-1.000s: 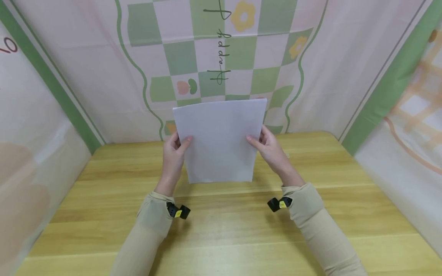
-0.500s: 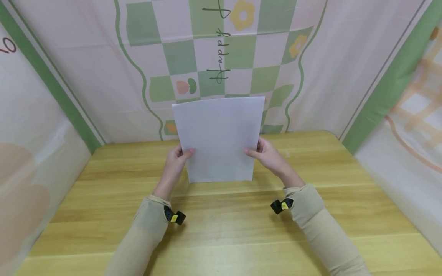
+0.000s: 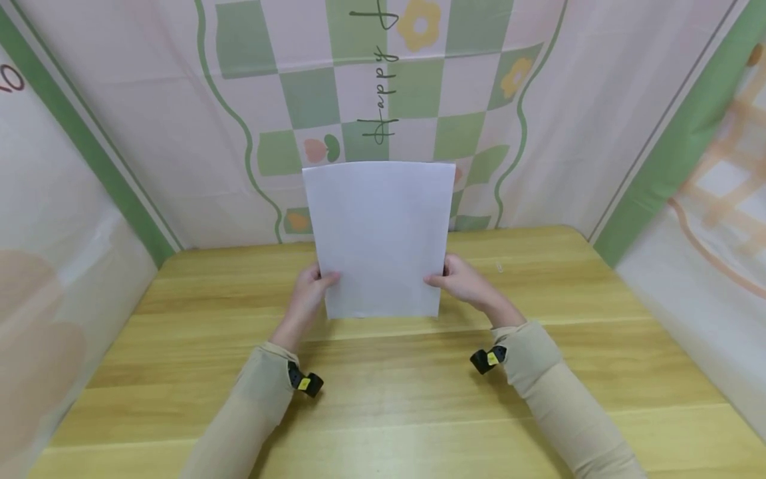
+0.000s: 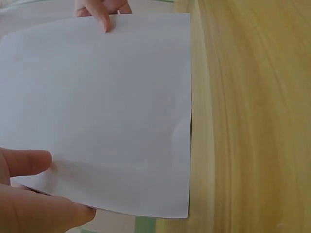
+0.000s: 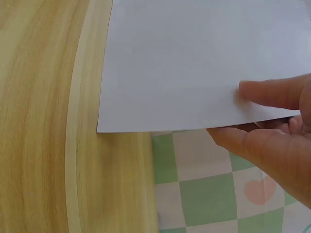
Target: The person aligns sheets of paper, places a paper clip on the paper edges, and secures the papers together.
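- Head: White paper (image 3: 383, 233) stands upright over a wooden table (image 3: 395, 406), pinched by left hand (image 3: 306, 293) and right hand (image 3: 469, 283).
- Left wrist: Fingers (image 4: 48, 209) grip its side edge; likely light, bendable.
- Right wrist: Matching pinch; probably smooth, crease-prone, best held by both sides.

Open Lane Near, Barrier Mid-Scene

Between the left sleeve (image 3: 245, 406) and right sleeve (image 3: 559, 392), the near wooden table (image 3: 389, 412) leaves passage, narrowed by a left camera (image 3: 306, 382) and right camera (image 3: 487, 359) jutting inward. Farther on, white paper (image 3: 383, 233) blocks the middle, flanked by the left hand (image 3: 306, 293) and right hand (image 3: 468, 284). Outside each sleeve, wood offers room. Printed cloth (image 3: 413, 86) bars the far side; a small object (image 3: 499, 267) lies far right.
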Demonstrator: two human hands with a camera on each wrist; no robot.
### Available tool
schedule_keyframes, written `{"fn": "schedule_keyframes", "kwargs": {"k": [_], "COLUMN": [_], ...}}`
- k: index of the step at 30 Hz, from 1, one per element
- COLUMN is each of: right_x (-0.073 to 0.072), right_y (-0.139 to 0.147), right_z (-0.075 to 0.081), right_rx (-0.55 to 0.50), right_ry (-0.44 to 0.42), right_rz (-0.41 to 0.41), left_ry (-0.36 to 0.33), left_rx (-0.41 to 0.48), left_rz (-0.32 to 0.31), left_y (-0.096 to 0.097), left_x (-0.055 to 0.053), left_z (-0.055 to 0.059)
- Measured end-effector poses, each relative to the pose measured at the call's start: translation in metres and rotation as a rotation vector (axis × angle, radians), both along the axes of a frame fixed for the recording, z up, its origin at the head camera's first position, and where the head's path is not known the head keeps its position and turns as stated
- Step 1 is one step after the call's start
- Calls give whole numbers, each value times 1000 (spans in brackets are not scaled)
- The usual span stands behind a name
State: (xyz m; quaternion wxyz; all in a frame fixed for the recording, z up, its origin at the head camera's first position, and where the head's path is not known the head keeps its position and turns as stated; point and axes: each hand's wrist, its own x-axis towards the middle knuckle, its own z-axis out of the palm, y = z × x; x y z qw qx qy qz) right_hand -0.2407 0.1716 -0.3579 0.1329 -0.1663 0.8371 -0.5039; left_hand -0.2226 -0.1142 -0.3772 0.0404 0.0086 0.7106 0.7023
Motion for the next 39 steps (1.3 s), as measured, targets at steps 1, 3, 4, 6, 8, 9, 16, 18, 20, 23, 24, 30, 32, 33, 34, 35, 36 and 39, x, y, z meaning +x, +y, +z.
{"fn": "schedule_keyframes", "kwargs": {"k": [1,3,4,6,8,9,16,18,20,23,24,30,32,33,34,35,36,39], "right_x": [0,0,1,0,0,0,1,1,1,-1,-1,-3,-3,-3,-3,-3,-3,-5], "right_y": [0,-1,-1,-1,-1,-1,-2,-3,-4,-3,-2,0,1,2,2,3,4,5], "right_z": [0,1,1,1,1,2,5,6,6,3,2,-1,-1,-1,-2,-3,-3,-6], "right_rx": [1,0,-3,-11,-18,-21,-32,-29,-27,-24,-27,-27,-3,13,28,41,54,77], "right_ry": [4,10,10,6,9,12,29,24,16,9,9,10,6,3,1,-3,-7,-8], "right_rz": [-2,-2,-2,-4,-3,-4,-17,-21,-28,-34,-35,-25,-21,-20,-18,-14,-14,-2], "left_ry": [2,-3,-4,-2,6,10,39,49,61,73,75,75,71,65,59,55,49,32], "left_rx": [-4,-11,-14,-20,-22,-23,-11,-3,-2,-13,-18,-57,-82,-92,-109,-131,-144,-188], "left_rz": [3,16,19,25,30,31,30,31,35,44,48,48,37,31,26,22,15,10], "left_y": [1,2,3,4,5,5,6,6,6,6,5,1,-1,-1,-2,-3,-4,-6], "left_x": [0,1,1,2,3,4,7,7,8,8,8,5,5,5,5,4,4,3], "left_z": [0,-1,-1,0,1,1,5,5,6,5,5,2,1,0,-1,-1,-2,-4]}}
